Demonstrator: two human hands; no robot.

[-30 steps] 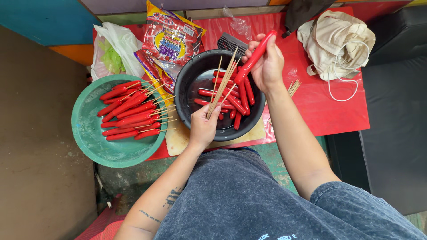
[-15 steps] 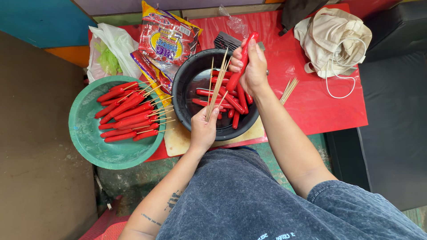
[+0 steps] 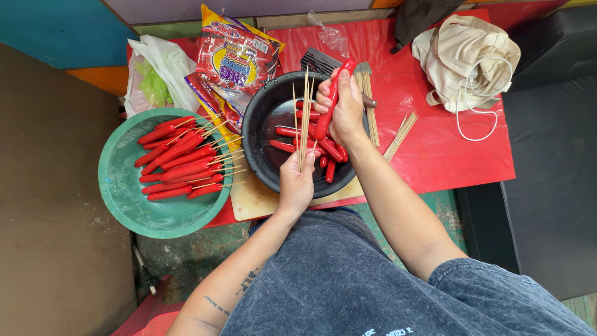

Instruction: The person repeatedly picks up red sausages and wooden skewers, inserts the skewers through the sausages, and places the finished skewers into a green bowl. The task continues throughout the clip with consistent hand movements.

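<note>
Nearest to us, grey mottled fabric covers our lap, and both bare forearms reach up from it to the worktop (image 3: pixel 448 155), which wears a smooth red plastic cover.

Our left hand (image 3: pixel 296 184) sits at the near rim of the black bowl (image 3: pixel 258 146), its grip clenched around a bundle of thin wooden skewers (image 3: pixel 303 121) that fan upward over the bowl. Our right hand (image 3: pixel 341 112) hovers over the bowl's far side, its grip closed on a single glossy red hot dog (image 3: pixel 329 106), long and cylindrical, held slanted with its upper end above the fingers. The bowl itself is round, dark and shiny, and holds a loose heap of more red hot dogs (image 3: pixel 311 142). It rests on a pale cutting board (image 3: pixel 252 200).

To the left stands a wide green plastic basin (image 3: pixel 134 199), scuffed inside, holding a pile of skewered hot dogs (image 3: pixel 180 158) with sticks pointing right.

To the right of the bowl, loose skewers (image 3: pixel 401 134) lie on the red cover.

Farther off lie a crinkled red and yellow hot dog packet (image 3: pixel 239 53), a thin white plastic bag (image 3: pixel 155 71) with something green inside, and a crumpled cream cloth bag (image 3: pixel 466 53) with a white cord.
</note>
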